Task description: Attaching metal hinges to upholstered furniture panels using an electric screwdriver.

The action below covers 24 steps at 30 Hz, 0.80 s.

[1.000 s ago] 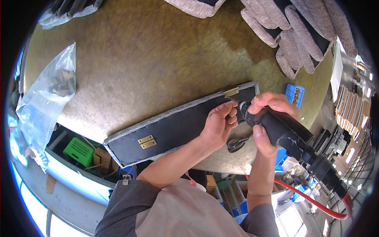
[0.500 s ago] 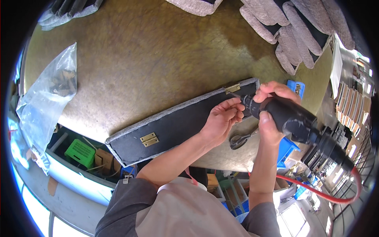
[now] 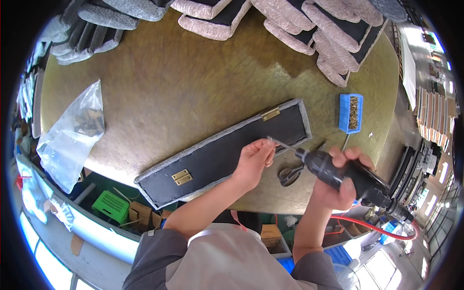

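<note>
Step in hand: To my eye, a screw is being set on the tip of the driver bit (image 3: 286, 144), ahead of fastening one of the brass hinges.
Next move calls for: Probably a steady wrist and the bit's tip brought square onto a hinge hole.
Right hand (image 3: 330, 193): One; its grip is wrapped firmly around the one black power driver (image 3: 321, 165), which is aimed leftward over the panel's right end.
Left hand (image 3: 253, 162): One; its grip is pinched nearly to nothing about the bit's tip, and whether a screw sits between the fingertips is too small for me to tell.
Red hose (image 3: 372, 228): One, curving from the driver's rear.
Upholstered panel (image 3: 217, 154): One, flat and slantwise on the tabletop (image 3: 193, 87) before the person, black face up, grey fabric round its border; its near left corner seems to overhang.
Brass hinges: Two; one on the black face toward the left end (image 3: 182, 177), the other at the far long edge near the right end (image 3: 270, 114).
Scissors (image 3: 289, 177): One pair, just beside the panel, below its right end.
Clear plastic bag (image 3: 72, 140): One, at the tabletop's left, contents blurred.
Blue bin (image 3: 344, 113): One, right of the panel, holding small brassy fasteners beyond counting.
Padded pieces: Two groups along the far side, grey at left (image 3: 108, 18), brownish at right (image 3: 333, 50); several each, too overlapped to count.
</note>
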Tool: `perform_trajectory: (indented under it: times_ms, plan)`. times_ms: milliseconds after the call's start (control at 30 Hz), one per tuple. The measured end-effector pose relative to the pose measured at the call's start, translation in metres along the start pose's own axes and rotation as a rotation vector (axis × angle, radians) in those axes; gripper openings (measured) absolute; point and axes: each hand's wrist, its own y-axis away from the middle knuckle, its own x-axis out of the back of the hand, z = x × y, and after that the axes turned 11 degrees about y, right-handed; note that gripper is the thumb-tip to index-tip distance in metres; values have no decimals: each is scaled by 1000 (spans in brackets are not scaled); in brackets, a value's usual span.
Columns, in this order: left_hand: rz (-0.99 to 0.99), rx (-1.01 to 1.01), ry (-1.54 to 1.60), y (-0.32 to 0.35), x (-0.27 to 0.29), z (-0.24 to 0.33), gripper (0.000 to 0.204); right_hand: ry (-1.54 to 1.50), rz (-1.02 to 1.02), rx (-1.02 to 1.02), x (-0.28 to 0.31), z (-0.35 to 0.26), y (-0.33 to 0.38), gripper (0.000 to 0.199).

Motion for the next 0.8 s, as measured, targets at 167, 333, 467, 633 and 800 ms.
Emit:
perform_trajectory:
  times_ms: [167,333,467,633,800]
  plan:
    - [-5,-67,-150,36,4,25,25,11,128,-17,24,-26,29,52]
    - [-5,165,-257,68,28,49,25,-65,241,-102,22,-32,65,50]
    - [50,125,-379,91,28,57,22,-23,314,-117,4,-40,101,50]
    - [-68,247,-583,127,51,93,19,-78,415,-95,-36,-51,156,50]
    - [-138,365,-781,172,98,154,18,-141,475,-57,-105,-53,213,50]
